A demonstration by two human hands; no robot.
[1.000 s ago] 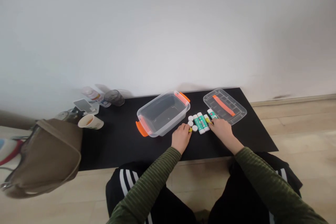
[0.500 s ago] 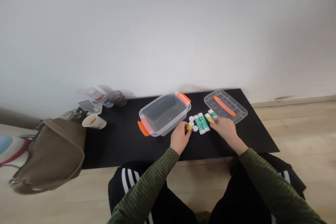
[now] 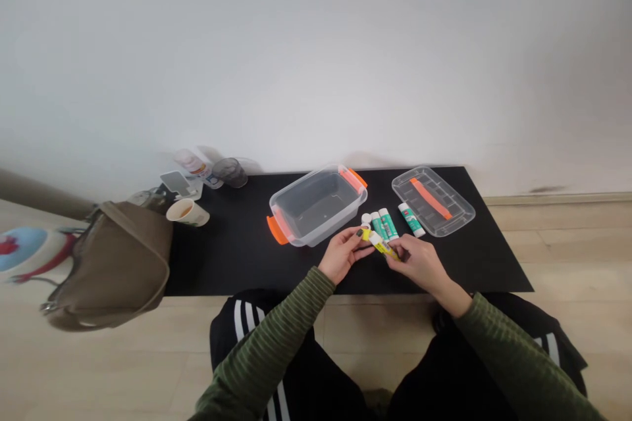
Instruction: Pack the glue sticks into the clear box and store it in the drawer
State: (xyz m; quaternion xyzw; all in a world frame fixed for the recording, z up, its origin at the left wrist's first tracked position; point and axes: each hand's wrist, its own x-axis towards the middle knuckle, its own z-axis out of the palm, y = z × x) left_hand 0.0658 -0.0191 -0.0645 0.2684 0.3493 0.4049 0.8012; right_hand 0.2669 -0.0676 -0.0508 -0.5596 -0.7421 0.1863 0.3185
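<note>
My left hand pinches a small yellow cap. My right hand is closed on a yellow glue stick, whose white end tilts up and left, right beside the cap. I cannot tell whether cap and stick touch. Just behind them, two green-and-white glue sticks lie side by side, their near ends partly covered. A third green glue stick lies apart, by the lid. White round caps sit left of the pair, mostly hidden by my left hand.
A clear plastic box with orange latches stands open left of the sticks. Its lid with an orange handle lies at right. Toward the left are a paper cup of drink, a dark glass, a bottle and a brown bag.
My right hand has brought the yellow glue stick left to the yellow cap, leaving the third green stick lying alone. My left hand has lifted the cap slightly. The view has shifted a little.
</note>
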